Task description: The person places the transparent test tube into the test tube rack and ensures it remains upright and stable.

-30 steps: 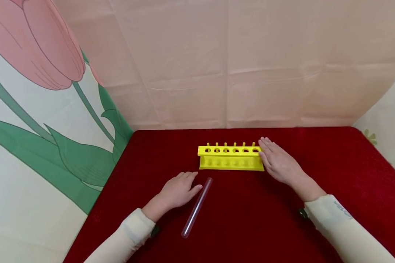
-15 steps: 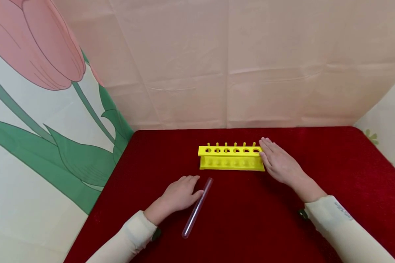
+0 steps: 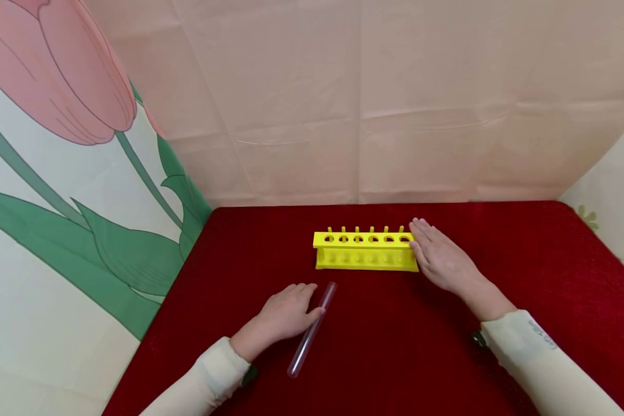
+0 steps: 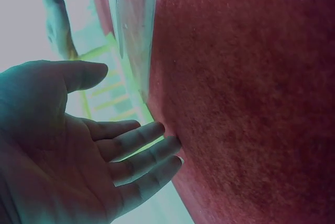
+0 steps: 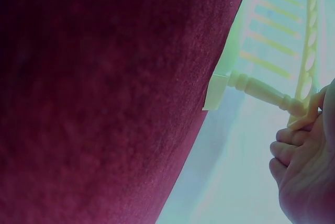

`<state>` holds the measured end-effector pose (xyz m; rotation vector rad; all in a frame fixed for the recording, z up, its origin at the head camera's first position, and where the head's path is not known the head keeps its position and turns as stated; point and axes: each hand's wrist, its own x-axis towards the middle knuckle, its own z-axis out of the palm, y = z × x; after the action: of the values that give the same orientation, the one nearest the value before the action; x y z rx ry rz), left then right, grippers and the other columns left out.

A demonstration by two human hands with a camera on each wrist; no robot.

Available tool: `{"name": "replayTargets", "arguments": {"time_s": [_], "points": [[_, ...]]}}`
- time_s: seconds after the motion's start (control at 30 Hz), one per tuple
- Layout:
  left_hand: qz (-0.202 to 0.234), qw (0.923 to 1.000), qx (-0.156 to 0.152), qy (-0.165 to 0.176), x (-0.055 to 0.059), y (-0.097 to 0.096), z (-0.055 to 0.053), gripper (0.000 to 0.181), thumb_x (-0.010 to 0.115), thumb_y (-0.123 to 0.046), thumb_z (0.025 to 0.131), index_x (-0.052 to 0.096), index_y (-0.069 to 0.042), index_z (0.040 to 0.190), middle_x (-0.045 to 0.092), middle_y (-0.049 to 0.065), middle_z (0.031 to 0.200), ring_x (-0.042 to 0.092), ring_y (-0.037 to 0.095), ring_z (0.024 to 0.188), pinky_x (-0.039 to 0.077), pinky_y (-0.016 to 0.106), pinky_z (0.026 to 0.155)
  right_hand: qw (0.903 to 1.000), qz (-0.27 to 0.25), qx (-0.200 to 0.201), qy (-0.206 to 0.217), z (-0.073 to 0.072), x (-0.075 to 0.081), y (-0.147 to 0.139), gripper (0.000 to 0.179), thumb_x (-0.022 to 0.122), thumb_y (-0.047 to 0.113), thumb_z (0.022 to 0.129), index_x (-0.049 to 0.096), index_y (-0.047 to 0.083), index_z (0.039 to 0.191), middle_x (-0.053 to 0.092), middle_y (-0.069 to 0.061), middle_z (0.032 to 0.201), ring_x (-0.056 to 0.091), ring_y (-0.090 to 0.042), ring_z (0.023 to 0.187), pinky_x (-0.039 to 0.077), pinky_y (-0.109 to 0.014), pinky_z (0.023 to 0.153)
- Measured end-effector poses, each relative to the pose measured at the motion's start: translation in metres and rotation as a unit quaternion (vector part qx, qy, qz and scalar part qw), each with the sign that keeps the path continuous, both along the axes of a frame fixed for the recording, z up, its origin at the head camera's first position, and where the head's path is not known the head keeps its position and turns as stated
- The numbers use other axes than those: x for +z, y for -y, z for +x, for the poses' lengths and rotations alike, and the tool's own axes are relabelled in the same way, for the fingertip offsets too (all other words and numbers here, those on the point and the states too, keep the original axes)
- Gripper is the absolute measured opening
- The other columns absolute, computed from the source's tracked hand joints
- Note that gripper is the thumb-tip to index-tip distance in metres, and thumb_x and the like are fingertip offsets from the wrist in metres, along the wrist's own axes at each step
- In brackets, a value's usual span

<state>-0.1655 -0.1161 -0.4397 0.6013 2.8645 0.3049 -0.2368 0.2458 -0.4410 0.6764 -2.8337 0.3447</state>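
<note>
A clear test tube [image 3: 304,349] lies slantwise on the red cloth. My left hand [image 3: 287,313] is beside it, palm down, and in the head view its thumb reaches over the tube. The left wrist view shows the thumb and fingers spread apart, with the tube [image 4: 137,30] outside them. Farther back stands a yellow test tube rack [image 3: 366,259] with a row of holes and pegs; no tube is in it. At its right end my right hand [image 3: 444,257] holds the top plate's corner between thumb and fingers, as the right wrist view of the rack [image 5: 261,90] also shows.
The red cloth [image 3: 395,346] covers the table, whose back edge meets a pale pink hanging sheet [image 3: 395,115]. A sheet with a tulip print [image 3: 83,69] hangs along the left side.
My left hand has drawn slightly back toward me and to the right, so its thumb now overlaps the test tube. The right hand and the rack stay practically still.
</note>
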Motion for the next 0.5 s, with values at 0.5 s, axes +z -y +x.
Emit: {"name": "replayTargets", "arguments": {"time_s": [0.5], "points": [[-0.001, 1.0000, -0.001, 0.003, 0.0003, -0.0061, 0.0047, 0.050, 0.061, -0.047, 0.098, 0.063, -0.006, 0.127, 0.065, 0.003, 0.107, 0.057, 0.014, 0.090, 0.052, 0.030, 0.078, 1.0000, -0.002, 0.003, 0.001, 0.0002, -0.0003, 0.0005, 0.055, 0.045, 0.019, 0.107, 0.034, -0.013, 0.150, 0.034, -0.031, 0.157, 0.029, -0.045, 0.148, 0.026, -0.057, 0.119]]}}
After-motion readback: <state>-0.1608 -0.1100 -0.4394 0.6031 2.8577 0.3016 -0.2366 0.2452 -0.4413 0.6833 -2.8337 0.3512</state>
